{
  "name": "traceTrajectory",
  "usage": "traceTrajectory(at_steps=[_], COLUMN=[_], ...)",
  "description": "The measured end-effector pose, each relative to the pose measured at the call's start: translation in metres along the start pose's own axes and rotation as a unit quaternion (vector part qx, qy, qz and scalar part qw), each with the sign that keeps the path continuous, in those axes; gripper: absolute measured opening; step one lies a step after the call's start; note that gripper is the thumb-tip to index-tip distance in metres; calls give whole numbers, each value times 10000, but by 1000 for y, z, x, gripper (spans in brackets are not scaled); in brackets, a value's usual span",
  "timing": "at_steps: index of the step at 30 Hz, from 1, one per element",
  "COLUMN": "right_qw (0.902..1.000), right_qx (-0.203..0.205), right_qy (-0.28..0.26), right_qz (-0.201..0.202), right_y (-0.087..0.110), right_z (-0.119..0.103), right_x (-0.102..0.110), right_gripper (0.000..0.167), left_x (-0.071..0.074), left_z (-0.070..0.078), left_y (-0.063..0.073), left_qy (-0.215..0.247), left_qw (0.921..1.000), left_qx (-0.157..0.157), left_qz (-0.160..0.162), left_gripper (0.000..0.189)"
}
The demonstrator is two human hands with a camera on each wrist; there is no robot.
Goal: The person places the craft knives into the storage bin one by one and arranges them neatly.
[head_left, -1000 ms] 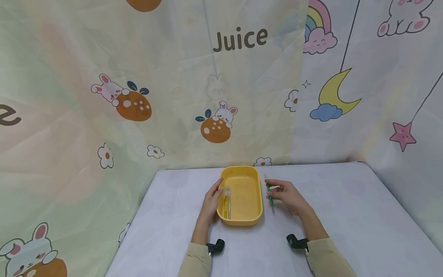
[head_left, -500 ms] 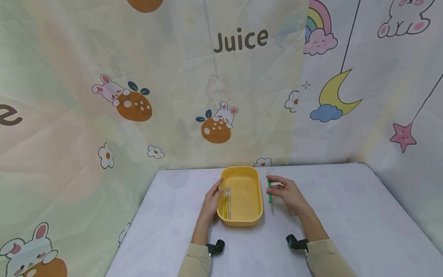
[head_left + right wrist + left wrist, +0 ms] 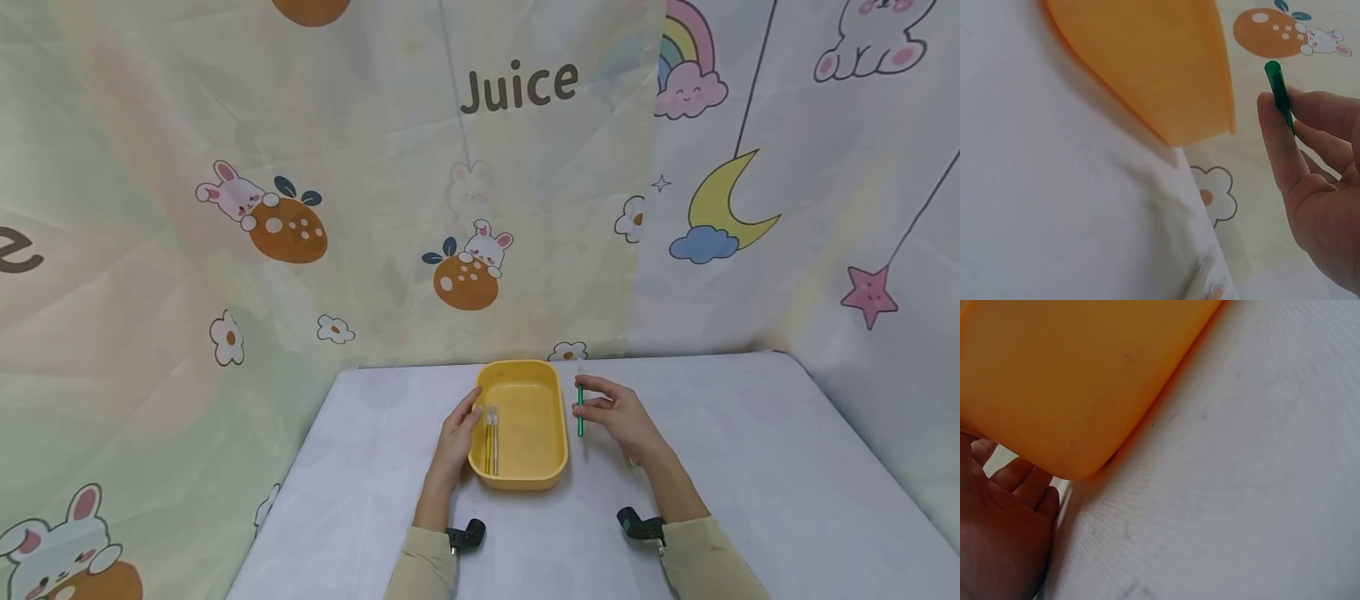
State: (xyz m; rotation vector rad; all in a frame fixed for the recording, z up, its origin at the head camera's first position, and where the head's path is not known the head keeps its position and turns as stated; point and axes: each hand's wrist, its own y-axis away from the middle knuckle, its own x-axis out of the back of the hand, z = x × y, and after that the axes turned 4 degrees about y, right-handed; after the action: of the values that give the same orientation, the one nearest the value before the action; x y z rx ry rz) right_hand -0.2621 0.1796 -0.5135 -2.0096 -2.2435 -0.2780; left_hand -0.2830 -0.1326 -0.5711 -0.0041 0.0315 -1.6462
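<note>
A yellow rectangular tray [image 3: 528, 433] stands on the table, two slim pen-like sticks [image 3: 492, 442], one yellow and one pale, lying along its left side with whitish tips. My left hand [image 3: 453, 437] grips the tray's left rim, thumb over the edge and fingers along the outer wall. Just off the tray's right side, my right hand [image 3: 624, 418] pinches a slim green pen-like stick [image 3: 581, 423] with a pale far tip. The right wrist view shows the green stick's near end [image 3: 1274, 70] between thumb and fingers, above the table.
At the bottom of the right wrist view a pale stick [image 3: 1197, 281] and an orange one [image 3: 1215, 293] lie on the table near its edge. White cloth covers the table [image 3: 750, 450]. A printed curtain [image 3: 390, 275] hangs behind it.
The right hand has raised the green stick slightly and turned it from slanted to nearly upright in the head view. The left hand and tray stay put.
</note>
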Motion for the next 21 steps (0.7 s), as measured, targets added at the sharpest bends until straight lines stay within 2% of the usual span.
traceTrajectory(at_steps=[13, 21], right_qw=[9993, 9993], right_qx=[207, 331], right_qy=[-305, -160], right_qz=[-35, 93], right_y=[2, 4], right_z=[-4, -9], right_x=[-3, -10], right_gripper=[59, 63], left_x=[0, 0], left_z=[-1, 0], left_y=[-1, 0], left_qy=[21, -7], left_qw=[10000, 10000], left_qx=[-69, -47], left_qz=[-33, 11], left_gripper=[46, 45])
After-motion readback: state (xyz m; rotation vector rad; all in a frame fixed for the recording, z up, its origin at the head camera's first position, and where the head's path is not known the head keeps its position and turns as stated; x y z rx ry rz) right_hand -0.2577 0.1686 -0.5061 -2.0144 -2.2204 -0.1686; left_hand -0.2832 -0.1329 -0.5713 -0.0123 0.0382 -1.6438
